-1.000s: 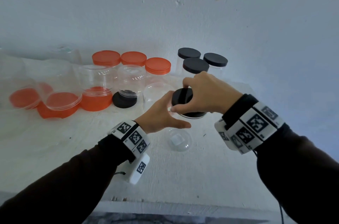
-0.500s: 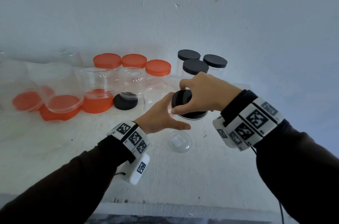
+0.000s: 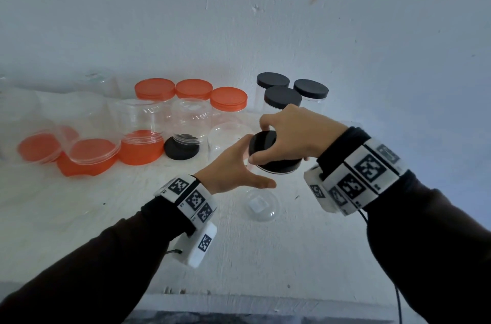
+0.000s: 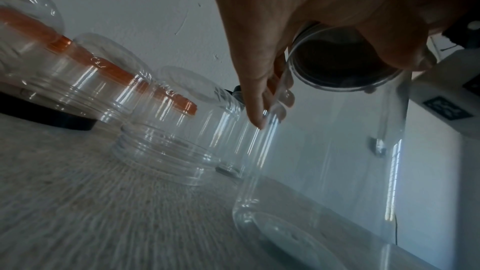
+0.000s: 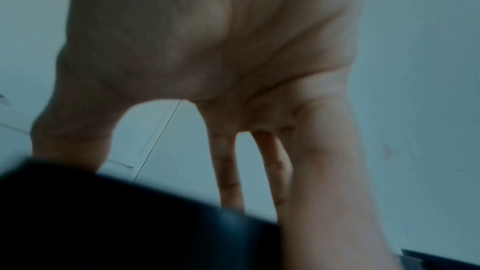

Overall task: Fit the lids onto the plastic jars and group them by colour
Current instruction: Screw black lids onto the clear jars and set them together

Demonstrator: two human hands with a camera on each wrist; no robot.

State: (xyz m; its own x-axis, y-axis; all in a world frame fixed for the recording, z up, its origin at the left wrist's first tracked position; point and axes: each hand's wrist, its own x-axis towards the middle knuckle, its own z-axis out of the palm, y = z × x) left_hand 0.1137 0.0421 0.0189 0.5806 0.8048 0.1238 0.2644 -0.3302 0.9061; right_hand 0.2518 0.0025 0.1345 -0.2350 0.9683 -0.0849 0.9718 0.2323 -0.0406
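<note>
A clear plastic jar stands upright at the middle of the white table, seen large in the left wrist view. My left hand grips its side, thumb in front and fingers behind. A black lid sits on its mouth, and my right hand grips that lid from above, fingers curled round the rim. The right wrist view shows the right hand over the dark lid.
Three black-lidded jars stand at the back right, three orange-lidded jars to their left. Upturned clear jars rest on orange lids and on a black lid at the left. The table edge is near me.
My right hand has turned slightly on the black lid; the jar and my left hand have stayed in place.
</note>
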